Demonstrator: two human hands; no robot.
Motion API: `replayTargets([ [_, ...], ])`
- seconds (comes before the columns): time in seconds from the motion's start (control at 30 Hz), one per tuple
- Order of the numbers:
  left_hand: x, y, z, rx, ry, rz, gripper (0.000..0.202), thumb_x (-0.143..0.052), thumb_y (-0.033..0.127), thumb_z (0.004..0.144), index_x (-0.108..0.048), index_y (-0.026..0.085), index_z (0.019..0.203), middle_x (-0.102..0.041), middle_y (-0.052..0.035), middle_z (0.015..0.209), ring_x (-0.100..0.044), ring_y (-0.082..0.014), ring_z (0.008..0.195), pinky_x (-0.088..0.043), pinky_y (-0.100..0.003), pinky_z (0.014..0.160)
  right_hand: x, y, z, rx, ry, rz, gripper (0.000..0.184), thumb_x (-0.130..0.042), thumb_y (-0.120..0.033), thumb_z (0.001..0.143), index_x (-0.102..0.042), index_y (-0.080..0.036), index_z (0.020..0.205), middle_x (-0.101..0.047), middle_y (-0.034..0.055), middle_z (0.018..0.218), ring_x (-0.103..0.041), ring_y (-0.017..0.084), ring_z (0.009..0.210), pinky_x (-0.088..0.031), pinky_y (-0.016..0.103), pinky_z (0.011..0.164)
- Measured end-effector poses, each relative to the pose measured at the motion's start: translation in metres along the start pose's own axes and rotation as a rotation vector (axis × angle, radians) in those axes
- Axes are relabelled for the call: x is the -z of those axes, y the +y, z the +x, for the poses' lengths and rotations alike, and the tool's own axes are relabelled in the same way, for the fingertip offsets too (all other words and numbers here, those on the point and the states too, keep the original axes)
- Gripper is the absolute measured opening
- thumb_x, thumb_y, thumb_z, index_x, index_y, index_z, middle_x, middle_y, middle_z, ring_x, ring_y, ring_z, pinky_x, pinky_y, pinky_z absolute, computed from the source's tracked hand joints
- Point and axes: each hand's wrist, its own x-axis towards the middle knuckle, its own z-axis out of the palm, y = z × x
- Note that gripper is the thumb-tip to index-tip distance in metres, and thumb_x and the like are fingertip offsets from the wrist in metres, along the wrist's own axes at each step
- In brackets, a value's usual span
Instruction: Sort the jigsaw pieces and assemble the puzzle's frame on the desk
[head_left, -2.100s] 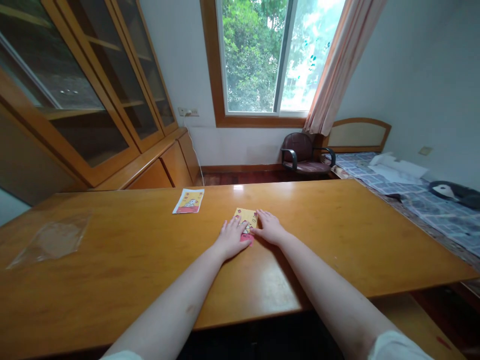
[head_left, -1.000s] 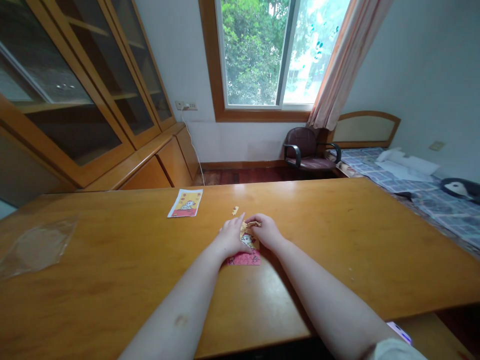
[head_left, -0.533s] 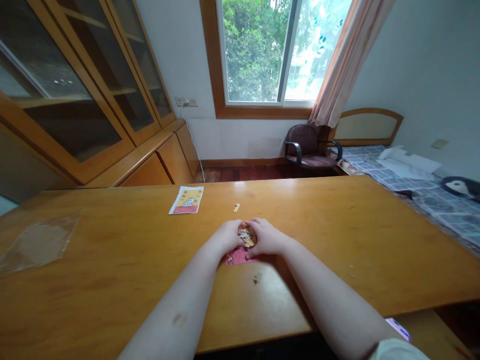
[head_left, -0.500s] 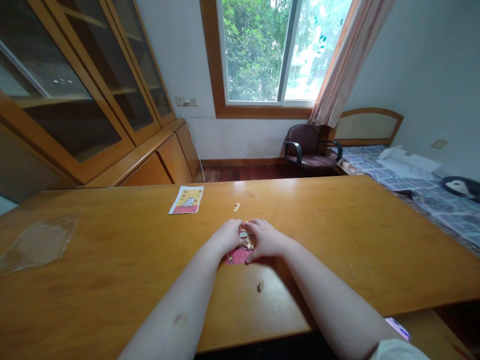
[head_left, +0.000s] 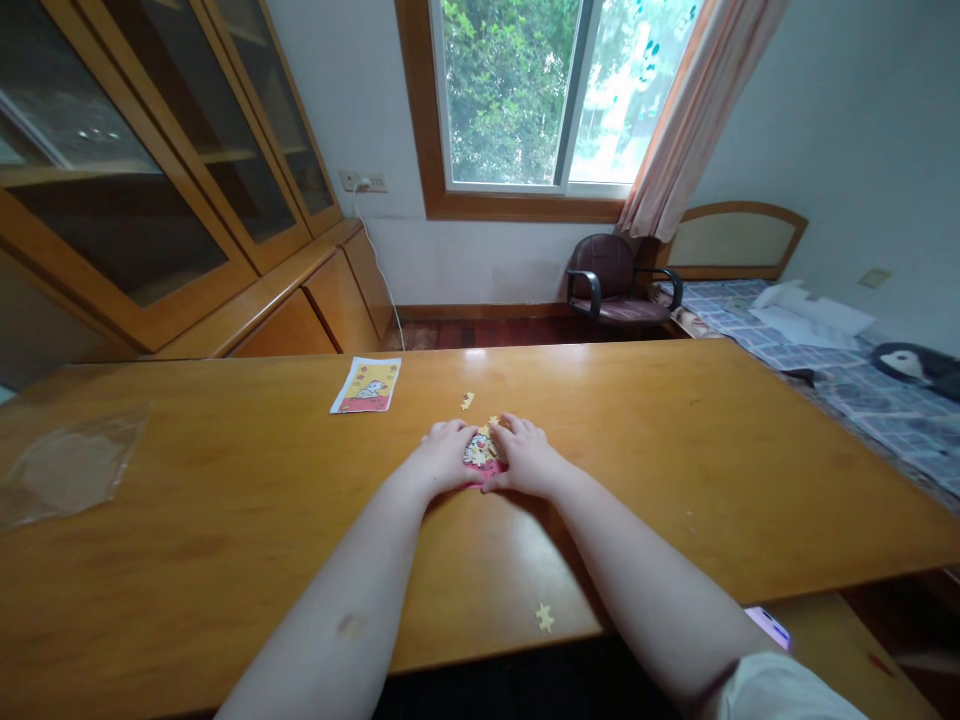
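Note:
A small jigsaw puzzle (head_left: 477, 450) with a yellow and red cartoon picture lies on the wooden table (head_left: 225, 480), partly broken up. My left hand (head_left: 441, 457) and my right hand (head_left: 526, 455) press on it from either side with fingers curled around it. Only its middle shows between them. A loose yellow piece (head_left: 467, 401) lies just beyond my hands. Another loose piece (head_left: 544, 616) rests near the table's front edge.
A printed picture card (head_left: 366, 385) lies further back to the left. A clear plastic bag (head_left: 64, 465) sits at the far left of the table. A dark armchair (head_left: 619, 285) stands under the window; a bed (head_left: 840, 370) runs along the right.
My hands have closed in on the puzzle and crumpled it apart. Pieces have come loose: one lies beyond my hands, another has slid toward the front edge.

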Motion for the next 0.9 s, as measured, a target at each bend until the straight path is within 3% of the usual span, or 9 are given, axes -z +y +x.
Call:
replayTargets([
  [0.07, -0.002, -0.005, 0.005, 0.02, 0.022, 0.009, 0.09, -0.077, 0.058, 0.049, -0.051, 0.027, 0.129, -0.052, -0.0099, 0.127, -0.043, -0.0335, 0.122, -0.035, -0.039, 0.103, 0.017, -0.004, -0.018, -0.02, -0.03, 0.037, 0.082, -0.079, -0.05, 0.06, -0.05, -0.019, 0.131, -0.05, 0.0158, 0.13, -0.046, 0.032, 0.117, -0.035, 0.043, 0.097],
  [0.13, -0.004, -0.009, 0.01, 0.05, 0.039, 0.022, 0.1, -0.077, 0.061, 0.045, -0.048, 0.025, 0.132, -0.051, -0.0117, 0.126, -0.043, -0.034, 0.121, -0.035, -0.039, 0.102, 0.032, -0.011, -0.05, -0.03, -0.11, 0.103, 0.052, -0.073, -0.038, 0.071, -0.061, -0.023, 0.118, -0.062, 0.0095, 0.11, -0.058, 0.025, 0.097, -0.043, 0.035, 0.085],
  [0.2, -0.005, -0.012, 0.013, 0.071, 0.042, 0.033, 0.102, -0.078, 0.062, 0.042, -0.049, 0.024, 0.132, -0.052, -0.0119, 0.124, -0.044, -0.0342, 0.119, -0.035, -0.039, 0.102, 0.039, -0.017, -0.089, 0.064, -0.168, 0.168, 0.037, -0.073, -0.034, 0.071, -0.067, -0.028, 0.107, -0.066, 0.0044, 0.097, -0.06, 0.022, 0.087, -0.044, 0.03, 0.077],
  [0.3, -0.003, -0.011, 0.015, 0.076, 0.045, 0.034, 0.099, -0.077, 0.064, 0.043, -0.051, 0.026, 0.13, -0.053, -0.011, 0.124, -0.045, -0.0342, 0.119, -0.034, -0.039, 0.102, 0.026, -0.018, -0.139, 0.232, -0.303, 0.292, 0.021, -0.068, -0.032, 0.077, -0.071, -0.031, 0.097, -0.068, 0.0024, 0.091, -0.062, 0.018, 0.085, -0.046, 0.027, 0.075],
  [0.4, -0.001, -0.006, 0.011, 0.059, 0.054, 0.023, 0.087, -0.072, 0.065, 0.052, -0.052, 0.026, 0.127, -0.053, -0.011, 0.127, -0.044, -0.0335, 0.121, -0.033, -0.04, 0.103, -0.001, -0.008, -0.159, 0.187, -0.206, 0.298, 0.014, -0.061, -0.027, 0.083, -0.072, -0.029, 0.092, -0.067, 0.0035, 0.088, -0.061, 0.018, 0.086, -0.045, 0.028, 0.078],
  [0.53, -0.005, -0.001, 0.004, 0.008, 0.055, 0.024, 0.095, -0.072, 0.064, 0.052, -0.044, 0.027, 0.135, -0.04, -0.0114, 0.143, -0.033, -0.0349, 0.131, -0.026, -0.044, 0.108, -0.022, 0.005, -0.138, 0.041, -0.073, 0.263, 0.013, -0.063, -0.031, 0.083, -0.072, -0.026, 0.091, -0.066, 0.0046, 0.09, -0.061, 0.017, 0.084, -0.046, 0.027, 0.078],
  [0.7, -0.01, -0.004, 0.004, 0.001, 0.051, 0.026, 0.109, -0.078, 0.059, 0.042, -0.04, 0.026, 0.138, -0.039, -0.0125, 0.143, -0.034, -0.0362, 0.13, -0.03, -0.042, 0.107, -0.014, 0.01, -0.068, -0.085, 0.073, 0.072, 0.017, -0.058, -0.026, 0.086, -0.069, -0.022, 0.097, -0.065, 0.0073, 0.096, -0.059, 0.02, 0.094, -0.043, 0.03, 0.086],
  [0.8, -0.009, -0.005, 0.005, 0.026, 0.041, -0.014, 0.105, -0.078, 0.055, 0.041, -0.042, 0.025, 0.135, -0.044, -0.0124, 0.136, -0.041, -0.0342, 0.125, -0.036, -0.038, 0.103, -0.008, 0.007, -0.026, -0.181, 0.159, -0.015, 0.041, -0.061, -0.032, 0.083, -0.057, -0.017, 0.122, -0.058, 0.0129, 0.118, -0.051, 0.026, 0.112, -0.039, 0.035, 0.095],
  [0.9, -0.005, -0.005, 0.006, 0.079, 0.033, -0.025, 0.103, -0.08, 0.049, 0.041, -0.043, 0.022, 0.133, -0.049, -0.0132, 0.129, -0.047, -0.033, 0.12, -0.04, -0.036, 0.099, -0.01, -0.001, 0.002, -0.169, 0.096, -0.038, 0.065, -0.066, -0.045, 0.077, -0.048, -0.015, 0.132, -0.054, 0.0161, 0.126, -0.046, 0.031, 0.117, -0.036, 0.042, 0.098],
])
